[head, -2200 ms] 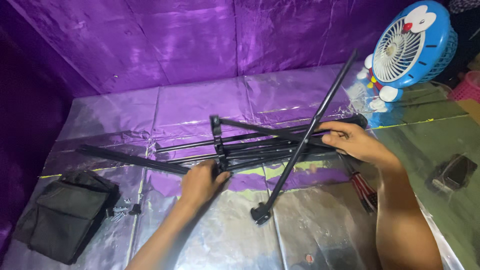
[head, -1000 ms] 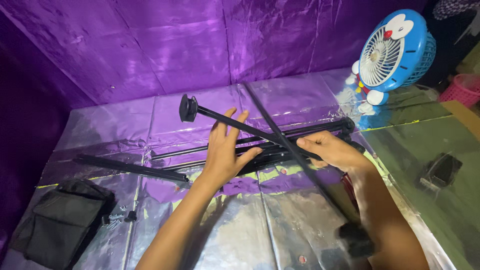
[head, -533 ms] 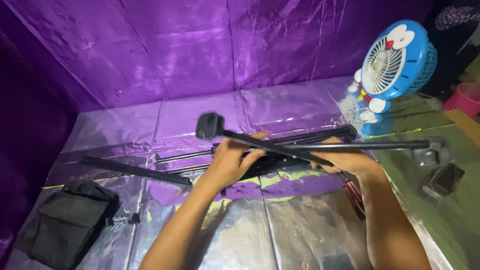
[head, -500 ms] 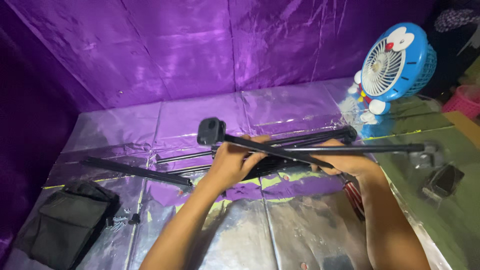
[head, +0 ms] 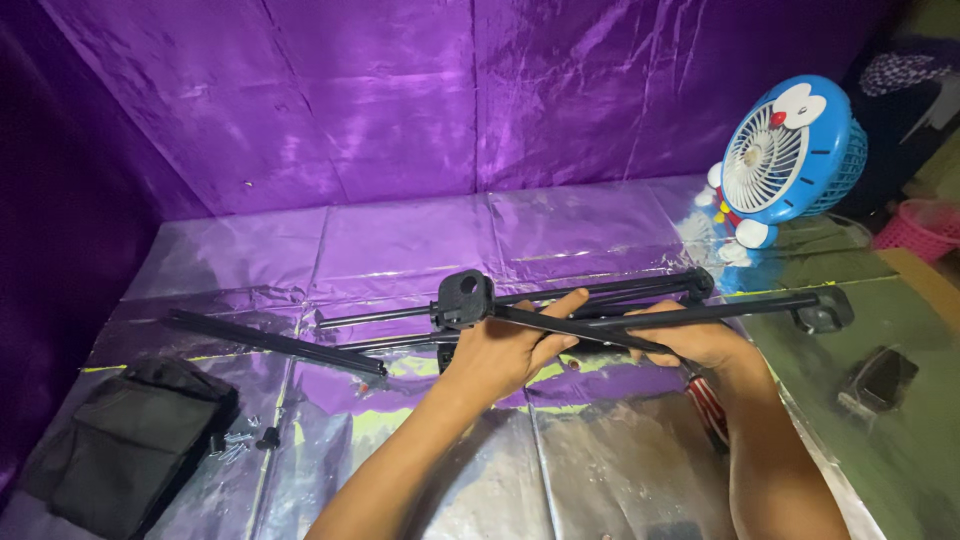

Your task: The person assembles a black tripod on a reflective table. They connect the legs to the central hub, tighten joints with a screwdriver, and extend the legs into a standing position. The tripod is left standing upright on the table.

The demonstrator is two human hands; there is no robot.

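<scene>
A black folding metal stand [head: 560,300] made of thin tubes lies across the shiny foil mat. My left hand [head: 505,350] grips one leg just below its round black end cap [head: 462,298]. My right hand [head: 690,338] is closed around the joint where the legs meet. A second leg [head: 740,307] sticks out to the right, ending in a black foot [head: 822,315]. More tubes of the stand lie flat behind my hands.
A loose black tube [head: 275,342] lies at the left. A black fabric bag [head: 120,445] sits at the lower left with small screws [head: 262,437] beside it. A blue and white cartoon fan [head: 785,150] stands at the right, a pink basket [head: 925,222] beyond it.
The leg that pointed down toward me has swung round to the right and lies nearly level. My left hand went from spread fingers to closing on the capped leg, which dropped lower.
</scene>
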